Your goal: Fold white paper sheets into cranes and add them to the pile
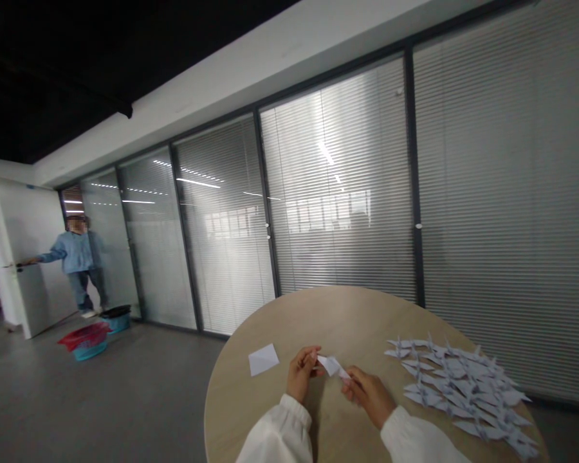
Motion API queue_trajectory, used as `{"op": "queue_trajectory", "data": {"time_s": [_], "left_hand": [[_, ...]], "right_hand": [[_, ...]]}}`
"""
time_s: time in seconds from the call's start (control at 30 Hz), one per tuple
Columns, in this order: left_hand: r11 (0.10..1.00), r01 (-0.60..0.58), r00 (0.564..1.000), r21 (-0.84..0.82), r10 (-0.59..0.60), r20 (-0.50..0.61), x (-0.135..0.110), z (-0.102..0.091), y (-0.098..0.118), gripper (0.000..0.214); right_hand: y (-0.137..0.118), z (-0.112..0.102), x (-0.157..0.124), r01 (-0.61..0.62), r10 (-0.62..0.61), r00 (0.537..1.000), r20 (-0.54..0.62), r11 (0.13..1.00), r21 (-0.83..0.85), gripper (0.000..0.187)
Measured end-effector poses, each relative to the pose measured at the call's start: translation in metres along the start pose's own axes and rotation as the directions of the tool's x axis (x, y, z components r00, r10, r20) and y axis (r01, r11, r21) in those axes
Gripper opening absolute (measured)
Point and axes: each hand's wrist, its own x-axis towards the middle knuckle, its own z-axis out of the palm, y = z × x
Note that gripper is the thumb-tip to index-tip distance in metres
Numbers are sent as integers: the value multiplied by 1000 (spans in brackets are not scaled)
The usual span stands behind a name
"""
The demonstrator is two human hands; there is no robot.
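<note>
Between my two hands, just over the round table [251,411], is a white folded paper crane [333,366] with its pointed parts stretched out sideways. My left hand [303,372] pinches one end of it between thumb and fingers. At the opposite end, the fingertips of my right hand [367,392] are closed on the other point. To the left of my left hand lies a small stack or sheet of white paper [264,359], flat on the wood. Many finished white paper cranes [463,379] sit in a dense group at the table's right side.
Glass partitions with blinds [338,193] run behind the table. Far left, a person in a blue top [80,251] stands in a doorway with a hand on the white door [38,257]. On the floor are a blue bin with a red liner [89,350] and one with a black liner [118,321].
</note>
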Motion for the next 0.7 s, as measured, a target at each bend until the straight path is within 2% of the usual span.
{"op": "queue_trajectory", "data": {"time_s": [0.13,0.27,0.57,0.7], "left_hand": [[1000,0,998,26,2,-68,1,-3,3,35],[999,-6,994,40,10,-111,0,-2,6,37],[997,-11,997,70,16,-74,-2,4,8,37],[997,-34,998,72,38,-53,-2,4,9,37]], "right_hand": [[-2,-1,-1,-28,28,1000,1,1000,-5,22],[-6,-3,-1,18,-19,999,-33,999,-46,20],[-9,-6,-1,-24,20,998,-65,998,-65,30],[-9,-6,0,-73,75,995,-69,997,31,30]]}}
